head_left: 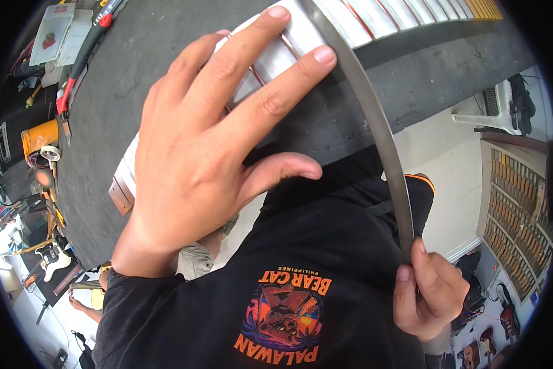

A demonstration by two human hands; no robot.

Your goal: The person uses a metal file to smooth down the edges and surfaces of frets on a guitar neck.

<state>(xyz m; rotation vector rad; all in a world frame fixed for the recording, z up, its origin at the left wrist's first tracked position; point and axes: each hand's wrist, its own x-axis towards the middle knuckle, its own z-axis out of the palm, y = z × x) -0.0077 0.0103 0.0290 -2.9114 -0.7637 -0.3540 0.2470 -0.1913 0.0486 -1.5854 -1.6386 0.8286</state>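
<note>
A guitar neck's fretboard (381, 17) runs along the bench edge, covered in silvery tape with bare metal frets showing between the pieces. My left hand (196, 132) lies over it with fingers stretched and spread. Its index fingertip meets the edge of a long flat grey metal strip (375, 111), which looks like a file. The strip crosses the fretboard and slants down toward my body. Its near end is pinched between thumb and fingers of my right hand (430, 292). The strip's far end runs out of the picture at the top.
The dark bench top (104, 178) holds a red-and-black tool (98, 37) at the far left. An orange container (41, 136) and a tape roll (50, 152) are beyond. A rack of wooden-handled tools (515, 203) stands right. Another person's hand (76, 303) is lower left.
</note>
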